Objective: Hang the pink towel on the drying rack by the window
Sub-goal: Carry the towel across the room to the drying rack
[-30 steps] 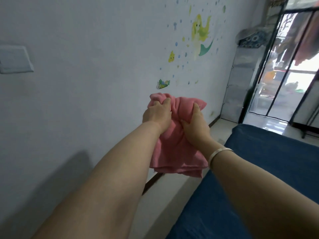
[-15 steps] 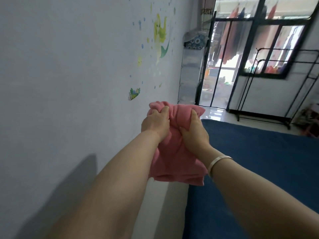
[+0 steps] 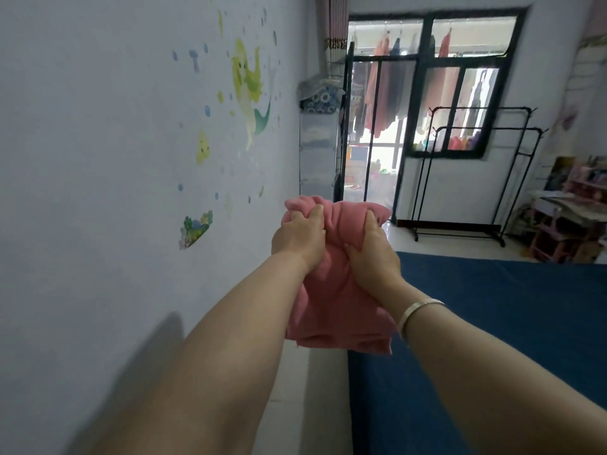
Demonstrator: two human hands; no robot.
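Note:
The pink towel (image 3: 335,310) is bunched up and held out in front of me at chest height, its folded lower part hanging down. My left hand (image 3: 300,238) grips its upper left part, and my right hand (image 3: 372,254), a pale bangle on the wrist, grips its upper right. A black metal drying rack (image 3: 473,178) with two bare top rails stands across the room under the dark-framed window (image 3: 460,93). It is far beyond my hands.
A white wall with mermaid stickers (image 3: 249,90) runs along my left. A bed with a blue cover (image 3: 492,323) fills the right. A narrow strip of pale floor (image 3: 305,389) lies between them. A glass door (image 3: 371,139) opens onto hanging clothes. A pink shelf unit (image 3: 565,224) is at far right.
The view has swung to the right, bringing the window and the drying rack fully into sight. Both hands keep the same grip on the towel.

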